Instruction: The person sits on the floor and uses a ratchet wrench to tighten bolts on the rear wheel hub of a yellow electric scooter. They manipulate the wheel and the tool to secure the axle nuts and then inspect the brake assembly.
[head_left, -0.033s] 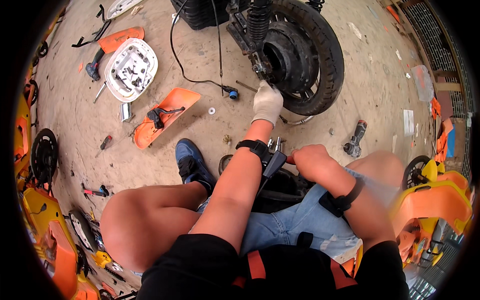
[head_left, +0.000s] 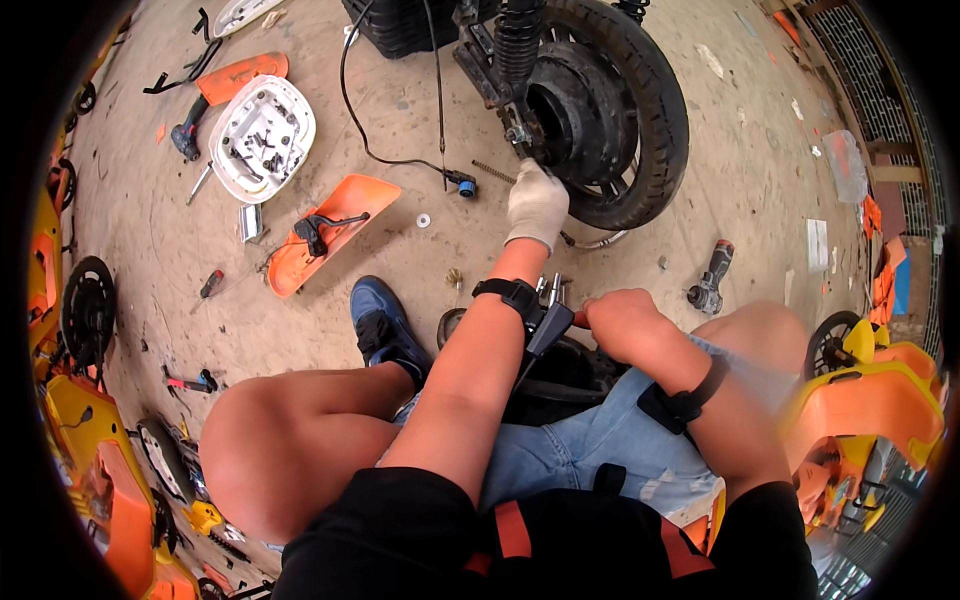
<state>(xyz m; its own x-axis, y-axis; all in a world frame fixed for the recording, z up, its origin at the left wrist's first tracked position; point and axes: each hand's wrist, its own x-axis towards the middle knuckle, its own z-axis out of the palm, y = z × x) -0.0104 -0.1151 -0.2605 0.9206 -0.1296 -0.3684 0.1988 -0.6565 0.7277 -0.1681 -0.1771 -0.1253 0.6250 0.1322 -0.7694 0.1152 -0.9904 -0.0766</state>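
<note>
Our bare right hand [head_left: 625, 322] curls shut near our lap, contents hidden | our left hand [head_left: 537, 203], in a grubby white knit glove, reaches out, fingers bunched closed at the hub of the black rubber wheel [head_left: 620, 100] | ribbed shock spring [head_left: 518, 35] above it | glossy orange panel [head_left: 330, 232] lies on dusty concrete, left.

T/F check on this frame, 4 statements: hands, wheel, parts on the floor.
1. The left hand wears a light work glove and reaches the wheel hub. True.
2. The right hand is gloved too. False: it is bare.
3. An orange panel on the floor carries a black lever part. True.
4. The wheel lies flat on the floor. False: it stands upright, mounted under a shock absorber.
</note>
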